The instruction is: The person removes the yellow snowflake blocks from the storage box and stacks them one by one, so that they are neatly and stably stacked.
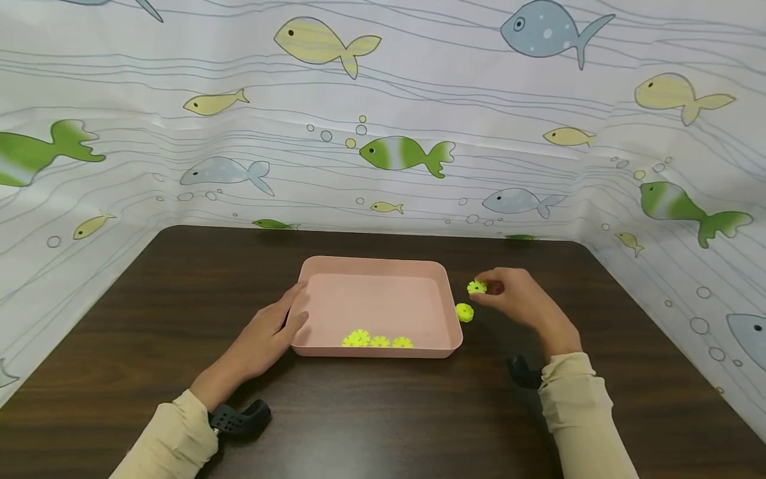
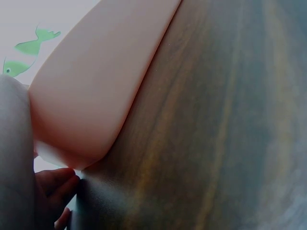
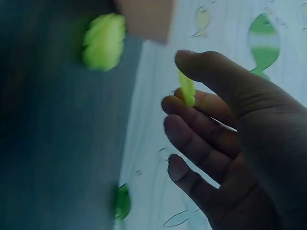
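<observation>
A shallow pink tray (image 1: 371, 266) lies on the dark table. My left hand (image 1: 263, 339) holds its left side, thumb over the rim and fingers against the outside wall; the left wrist view shows the tray's wall (image 2: 96, 81) up close. Between thumb and fingertips, my right hand (image 1: 517, 299) pinches a bright yellow-green notched disc (image 1: 476, 287) just right of the tray. In the right wrist view this disc (image 3: 187, 88) is seen edge-on. A small stack of such discs (image 1: 464, 313) stands on the table against the tray's right side. Several more discs (image 1: 360, 338) lie inside along the near wall.
The brown wooden table (image 1: 383, 419) reaches back to a white curtain (image 1: 335, 100) printed with fish, which also stands along the left and right. Both wrists wear black bands (image 1: 239, 419).
</observation>
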